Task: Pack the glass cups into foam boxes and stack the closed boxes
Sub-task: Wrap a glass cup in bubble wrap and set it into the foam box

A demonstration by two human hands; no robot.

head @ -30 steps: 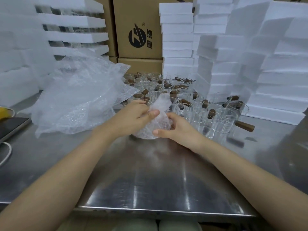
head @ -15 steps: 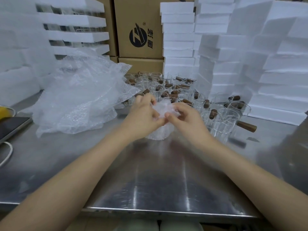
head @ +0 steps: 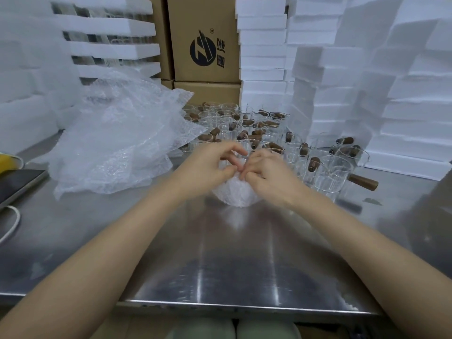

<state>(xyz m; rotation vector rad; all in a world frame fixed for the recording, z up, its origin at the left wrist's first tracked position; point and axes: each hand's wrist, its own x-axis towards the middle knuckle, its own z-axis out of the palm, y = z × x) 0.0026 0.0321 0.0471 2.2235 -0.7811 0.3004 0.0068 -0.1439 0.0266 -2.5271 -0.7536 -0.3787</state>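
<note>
A glass cup wrapped in bubble wrap (head: 236, 195) stands on the steel table (head: 220, 253) in the middle. My left hand (head: 208, 167) and my right hand (head: 266, 174) meet on top of it, fingers curled and pinching the wrap at the cup's mouth. The top of the bundle is hidden by my hands. Behind them stand several bare glass cups with brown wooden handles (head: 327, 172). White foam boxes (head: 403, 113) are stacked at the right and at the back.
A heap of loose bubble wrap (head: 117, 138) lies at the left. Cardboard cartons (head: 205, 40) stand at the back, more foam stacks (head: 110, 35) at the back left. A dark tablet (head: 17, 184) and a white cord (head: 12, 221) lie at the left edge.
Both hands moved from the sides of the wrapped cup up onto its top, gathering the wrap's loose end down into the mouth. The bundle looks lower and rounder.
</note>
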